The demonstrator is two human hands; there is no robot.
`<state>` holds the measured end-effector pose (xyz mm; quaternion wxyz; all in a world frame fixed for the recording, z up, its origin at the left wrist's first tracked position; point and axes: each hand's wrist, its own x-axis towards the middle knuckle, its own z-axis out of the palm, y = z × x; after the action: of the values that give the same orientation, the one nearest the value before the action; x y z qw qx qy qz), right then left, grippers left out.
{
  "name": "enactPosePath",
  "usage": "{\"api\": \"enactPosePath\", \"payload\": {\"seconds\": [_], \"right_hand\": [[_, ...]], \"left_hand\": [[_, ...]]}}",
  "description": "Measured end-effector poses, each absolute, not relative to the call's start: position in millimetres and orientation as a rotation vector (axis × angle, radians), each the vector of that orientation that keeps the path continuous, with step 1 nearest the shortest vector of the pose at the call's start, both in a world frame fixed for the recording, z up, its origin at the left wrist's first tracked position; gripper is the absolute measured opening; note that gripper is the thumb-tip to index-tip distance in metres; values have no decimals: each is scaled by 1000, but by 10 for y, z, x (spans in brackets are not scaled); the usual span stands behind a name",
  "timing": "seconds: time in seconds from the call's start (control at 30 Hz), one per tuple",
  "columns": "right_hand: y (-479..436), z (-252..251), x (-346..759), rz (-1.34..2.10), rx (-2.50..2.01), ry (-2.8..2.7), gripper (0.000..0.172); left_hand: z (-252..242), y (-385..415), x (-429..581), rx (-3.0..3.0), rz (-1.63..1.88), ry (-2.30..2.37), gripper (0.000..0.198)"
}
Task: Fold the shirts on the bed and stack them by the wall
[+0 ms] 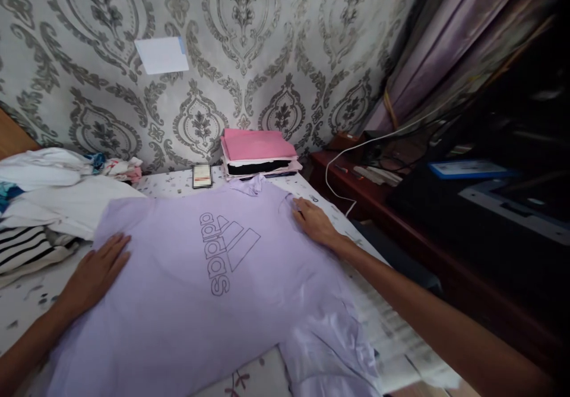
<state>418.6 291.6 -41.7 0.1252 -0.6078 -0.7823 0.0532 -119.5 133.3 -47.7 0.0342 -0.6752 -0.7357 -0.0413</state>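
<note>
I have the shirt (pixel 173 290) on the bed (pixel 24 302), left hand (pixel 95 272) and right hand (pixel 314 219) on opposite sides. Behind it, near the wall (pixel 244 94), my feed shows a clothes stack (pixel 260 148), a phone-like item (pixel 202 175) just left. Loose clothes (pixel 66 189) lie left; a worktop (pixel 378 191) stands right.

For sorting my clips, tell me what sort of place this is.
Probably a bedroom: a patterned sheet, a stack of folded cloth and a purple curtain suggest it.

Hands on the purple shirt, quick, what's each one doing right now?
Left hand: open, palm down on the shirt, no grip showing.
Right hand: open, palm down by the shirt's edge, no grip showing.
</note>
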Motion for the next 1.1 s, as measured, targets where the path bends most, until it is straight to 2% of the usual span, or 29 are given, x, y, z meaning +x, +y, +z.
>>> {"api": "enactPosePath", "payload": {"seconds": [0.1, 0.17, 0.3, 0.4, 0.47, 0.63, 0.83, 0.97, 1.1], "right_hand": [[2756, -412, 4402, 144, -1889, -2113, 41], [2659, -410, 4477, 166, -1935, -2041, 30], [2553, -401, 4493, 260, -1945, -1934, 8], [2498, -394, 4444, 259, -1933, -1914, 10], [2451, -389, 4409, 251, -1926, -1897, 10], [2362, -368, 4354, 269, -1963, -1882, 14], [2395, -342, 4462, 390, -1887, -1747, 7], [2415, -316, 4590, 397, -1908, -1569, 12], [2400, -316, 4629, 307, -1985, -1640, 11]], "left_hand": [[-347, 1323, -1024, -1955, -76, -2208, 55], [-213, 1431, -692, -1929, -74, -2125, 53], [117, 1970, 320, -2471, -405, -1925, 49], [267, 2594, 1219, -2892, -571, -1658, 39], [260, 3018, 1777, -2941, -538, -1561, 32], [-11, 3722, 2688, -2929, -449, -1553, 30], [-142, 4014, 2965, -2947, -333, -1532, 14], [-133, 4074, 2987, -2898, -453, -1562, 20], [-206, 4045, 2947, -2968, -459, -1498, 27]]}}
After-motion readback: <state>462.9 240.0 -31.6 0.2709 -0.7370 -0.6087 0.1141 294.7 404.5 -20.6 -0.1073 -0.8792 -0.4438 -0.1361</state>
